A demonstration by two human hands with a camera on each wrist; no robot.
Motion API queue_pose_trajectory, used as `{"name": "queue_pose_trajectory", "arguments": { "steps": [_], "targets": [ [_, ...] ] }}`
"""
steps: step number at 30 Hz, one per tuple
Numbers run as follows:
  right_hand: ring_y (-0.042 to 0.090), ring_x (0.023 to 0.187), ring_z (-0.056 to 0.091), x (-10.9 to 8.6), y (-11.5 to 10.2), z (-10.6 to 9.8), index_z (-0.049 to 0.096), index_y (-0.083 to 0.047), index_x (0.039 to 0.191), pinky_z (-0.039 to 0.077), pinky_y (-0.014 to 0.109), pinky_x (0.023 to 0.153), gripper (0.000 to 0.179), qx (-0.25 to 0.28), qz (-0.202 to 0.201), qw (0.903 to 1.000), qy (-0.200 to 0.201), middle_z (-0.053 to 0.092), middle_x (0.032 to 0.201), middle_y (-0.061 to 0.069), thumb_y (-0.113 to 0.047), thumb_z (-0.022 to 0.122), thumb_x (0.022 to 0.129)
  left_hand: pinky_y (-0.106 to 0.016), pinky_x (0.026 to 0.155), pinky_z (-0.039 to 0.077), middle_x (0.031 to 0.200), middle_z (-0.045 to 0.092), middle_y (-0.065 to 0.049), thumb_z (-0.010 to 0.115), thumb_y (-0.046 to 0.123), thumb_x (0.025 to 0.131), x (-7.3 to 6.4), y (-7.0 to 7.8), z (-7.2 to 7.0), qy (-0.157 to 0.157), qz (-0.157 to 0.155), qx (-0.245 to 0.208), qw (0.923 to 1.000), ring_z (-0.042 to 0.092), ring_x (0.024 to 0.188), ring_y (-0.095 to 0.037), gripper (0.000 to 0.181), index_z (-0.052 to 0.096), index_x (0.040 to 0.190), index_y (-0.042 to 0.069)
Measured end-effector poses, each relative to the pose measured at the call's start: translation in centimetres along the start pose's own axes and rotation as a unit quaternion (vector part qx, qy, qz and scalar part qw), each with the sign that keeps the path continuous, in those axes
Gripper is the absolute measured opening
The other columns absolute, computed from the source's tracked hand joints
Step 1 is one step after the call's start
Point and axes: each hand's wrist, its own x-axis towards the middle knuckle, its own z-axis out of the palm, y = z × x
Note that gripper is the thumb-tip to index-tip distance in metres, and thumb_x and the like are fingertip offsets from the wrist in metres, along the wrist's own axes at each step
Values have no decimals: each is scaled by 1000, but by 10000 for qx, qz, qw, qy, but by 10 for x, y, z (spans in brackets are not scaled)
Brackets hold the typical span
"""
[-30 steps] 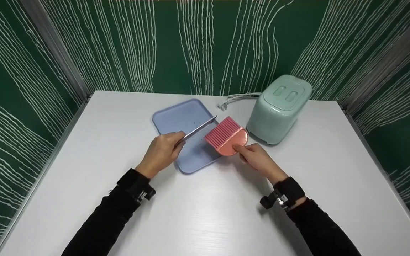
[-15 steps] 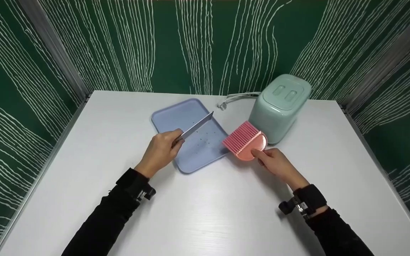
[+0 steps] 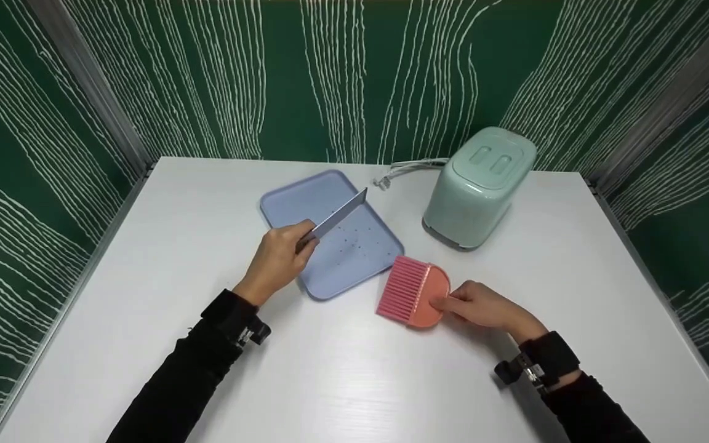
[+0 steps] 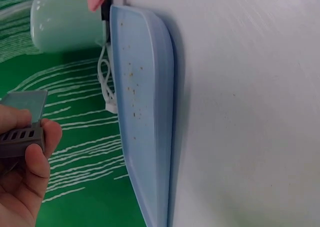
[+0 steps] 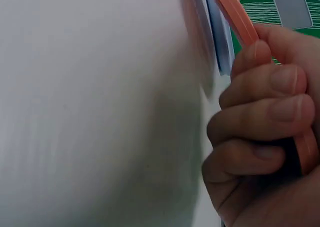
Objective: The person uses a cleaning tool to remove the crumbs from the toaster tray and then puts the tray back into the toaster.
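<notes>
My left hand (image 3: 279, 258) grips a flat scraper (image 3: 341, 214) with a thin blade, held over a blue tray (image 3: 336, 280). In the left wrist view the scraper's grey slotted handle (image 4: 22, 142) sits between thumb and fingers. Dark crumbs (image 3: 354, 243) lie scattered on the tray. My right hand (image 3: 484, 304) pinches a small brush (image 3: 402, 292) by its coral half-round handle, thumb on top. Its ridged pink head points left, just in front of the tray's near right corner. In the right wrist view, curled fingers wrap the coral handle (image 5: 235, 12).
A mint-green toaster (image 3: 474, 197) stands at the back right of the white table (image 3: 342, 381). Its white cord and plug (image 3: 385, 182) lie behind the tray. Green walls with white lines (image 3: 293, 80) enclose the table's back and sides.
My right hand has carried the brush off the tray, to the right and then toward me, turning it so its head points left. The left hand with the scraper has barely moved.
</notes>
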Motion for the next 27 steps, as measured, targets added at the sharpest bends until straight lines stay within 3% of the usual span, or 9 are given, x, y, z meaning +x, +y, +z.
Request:
{"name": "queue_pose_trajectory", "arguments": {
  "steps": [6,9,16,22,27],
  "targets": [
    [4,47,29,1,-2,5,45,-11,56,21,22,48,64,-55,-226,9977,-636,35,50,-15,-46,66,106,-27,59,45,77,71,-9,72,2,100,1,1,0,32,-8,-13,10000,54,65,-14,6,69,96,3],
    [4,47,29,3,-4,7,47,-15,56,21,22,47,61,-100,-178,9974,-689,36,51,-15,-47,69,104,-27,59,45,76,70,-9,73,2,100,1,2,0,49,-2,-2,10000,53,64,-14,6,69,96,3],
    [8,58,39,10,-8,13,62,-18,71,28,23,54,42,-702,-106,9973,185,40,59,-12,-49,78,95,-29,59,47,78,72,-10,73,1,99,2,3,1,60,-20,-50,10000,55,65,-15,4,70,97,4],
    [11,62,46,13,-11,17,61,-18,72,36,27,58,45,-1398,-76,9863,868,48,64,-9,-54,81,90,-31,61,50,79,73,-10,75,2,98,3,3,2,68,-28,-59,10000,57,67,-16,5,71,98,4],
    [12,64,47,17,-11,19,59,-18,72,37,29,59,48,-1558,14,9815,1108,49,66,-6,-56,82,89,-29,61,49,81,74,-10,74,2,99,3,5,2,5,-51,-96,9999,58,67,-16,5,70,98,3]
  ]
}}
